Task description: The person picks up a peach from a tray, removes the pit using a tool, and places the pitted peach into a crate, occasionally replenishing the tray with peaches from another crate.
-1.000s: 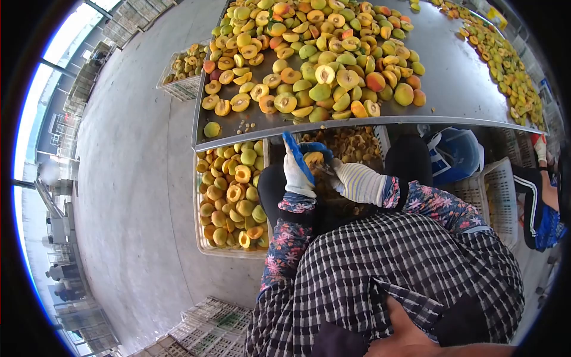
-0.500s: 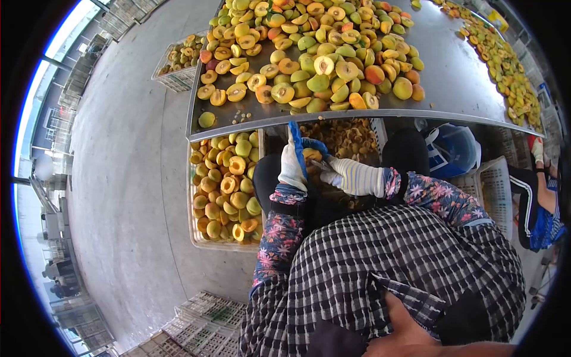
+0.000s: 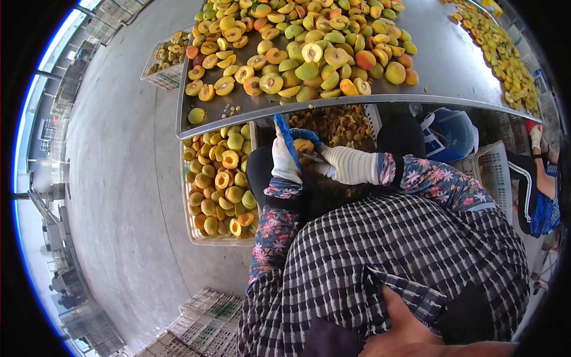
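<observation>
Beside the metal table (image 3: 440, 65), the left hand (image 3: 287, 153) cupped a peach (image 3: 304, 146); just rightward, the right hand (image 3: 350, 165) curled (contents unclear).

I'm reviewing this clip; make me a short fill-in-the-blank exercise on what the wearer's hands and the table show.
1. The left hand is gloved in white and ____.
2. The right hand is gloved in fabric patterned with ____.
3. The sleeves are printed with ____.
4. Many fruits on the metal table are cut into ____.

Missing words: blue; stripes; flowers; halves.
</observation>
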Action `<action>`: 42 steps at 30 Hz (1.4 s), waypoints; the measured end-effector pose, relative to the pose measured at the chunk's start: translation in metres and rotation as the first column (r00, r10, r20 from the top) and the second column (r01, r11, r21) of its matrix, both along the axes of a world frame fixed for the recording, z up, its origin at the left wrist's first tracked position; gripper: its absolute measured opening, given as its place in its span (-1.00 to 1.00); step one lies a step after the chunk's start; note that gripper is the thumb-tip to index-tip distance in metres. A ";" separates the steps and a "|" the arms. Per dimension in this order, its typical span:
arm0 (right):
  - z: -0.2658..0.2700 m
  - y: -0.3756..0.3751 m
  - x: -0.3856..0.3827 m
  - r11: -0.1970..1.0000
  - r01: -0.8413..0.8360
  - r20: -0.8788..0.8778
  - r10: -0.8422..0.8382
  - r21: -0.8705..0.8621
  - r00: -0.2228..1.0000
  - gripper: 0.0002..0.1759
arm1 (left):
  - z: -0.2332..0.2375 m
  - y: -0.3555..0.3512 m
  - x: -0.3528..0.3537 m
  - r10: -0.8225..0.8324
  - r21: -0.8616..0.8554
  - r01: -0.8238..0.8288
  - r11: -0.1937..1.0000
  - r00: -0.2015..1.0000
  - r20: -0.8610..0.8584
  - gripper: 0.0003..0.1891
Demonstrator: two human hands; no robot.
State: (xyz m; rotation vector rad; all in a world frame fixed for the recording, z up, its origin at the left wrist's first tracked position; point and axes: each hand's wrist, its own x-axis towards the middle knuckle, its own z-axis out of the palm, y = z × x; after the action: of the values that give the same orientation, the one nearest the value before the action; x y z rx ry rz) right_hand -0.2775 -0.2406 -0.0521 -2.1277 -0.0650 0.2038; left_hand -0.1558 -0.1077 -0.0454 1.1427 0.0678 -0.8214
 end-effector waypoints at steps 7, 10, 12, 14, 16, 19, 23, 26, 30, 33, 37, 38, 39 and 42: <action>-0.014 -0.008 0.006 0.997 -0.076 0.036 0.076 -0.017 0.996 -0.54 | 0.015 0.000 0.001 -0.085 0.033 0.085 0.996 0.996 -0.009 -0.09; -0.044 -0.002 0.009 0.937 0.009 -0.002 -0.008 0.350 1.000 -0.52 | 0.000 0.002 -0.004 -0.013 -0.008 0.015 1.000 0.985 0.172 -0.08; 0.060 -0.008 0.003 0.949 0.125 -0.523 0.047 0.289 0.851 -0.50 | -0.007 0.002 -0.002 -0.007 -0.053 0.012 0.999 0.996 0.093 -0.11; 0.039 -0.006 0.001 0.997 -0.014 -0.230 0.030 0.071 0.973 -0.49 | 0.000 0.000 -0.002 -0.013 -0.062 0.014 0.998 1.000 0.015 -0.13; 0.041 -0.006 -0.003 0.986 -0.081 -0.119 0.064 -0.147 0.991 -0.46 | 0.013 -0.004 -0.008 -0.017 -0.028 0.017 0.999 1.000 0.012 -0.13; 0.028 -0.003 -0.003 0.997 -0.041 -0.010 0.042 0.072 0.999 -0.54 | 0.009 0.002 -0.005 -0.154 0.074 0.141 0.987 0.966 0.209 -0.14; 0.068 -0.006 -0.009 0.731 0.308 -0.632 0.212 0.609 0.746 -0.66 | 0.029 -0.007 -0.014 -0.018 -0.113 0.017 0.993 1.000 -0.010 -0.19; 0.062 -0.005 -0.009 0.585 0.364 -0.597 0.272 0.725 0.755 -0.68 | 0.035 -0.010 -0.008 -0.061 -0.103 0.057 0.993 0.998 -0.029 -0.16; 0.061 -0.012 -0.008 0.299 0.518 -0.596 0.468 0.801 0.652 -0.64 | 0.038 -0.004 -0.003 -0.147 -0.131 0.150 0.980 0.989 0.030 -0.14; 0.058 -0.011 -0.011 0.142 0.566 -0.542 0.543 0.812 0.641 -0.63 | 0.033 -0.004 -0.004 -0.129 -0.160 0.135 0.978 0.990 0.048 -0.14; 0.065 -0.026 -0.017 0.147 0.513 -0.508 0.516 0.845 0.690 -0.61 | 0.020 0.006 0.002 0.005 -0.331 -0.035 0.943 0.996 -0.091 -0.22; 0.070 -0.033 -0.020 0.202 0.494 -0.527 0.465 0.846 0.712 -0.60 | 0.020 0.014 0.005 0.091 -0.346 -0.152 0.926 0.979 -0.185 -0.25; 0.072 -0.037 -0.020 0.254 0.473 -0.537 0.417 0.844 0.734 -0.58 | 0.020 0.025 0.010 0.176 -0.348 -0.270 0.898 0.944 -0.278 -0.28; 0.069 -0.041 -0.023 0.898 0.194 -0.499 0.032 0.395 0.866 -0.56 | 0.034 0.059 0.012 0.255 -0.387 -0.356 0.850 0.923 -0.289 -0.33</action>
State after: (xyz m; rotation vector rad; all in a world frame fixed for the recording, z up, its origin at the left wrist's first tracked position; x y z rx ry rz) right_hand -0.3010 -0.2814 0.0166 -1.5712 0.2643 0.6220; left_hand -0.1434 -0.0487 -0.0117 0.5882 0.2422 -0.6321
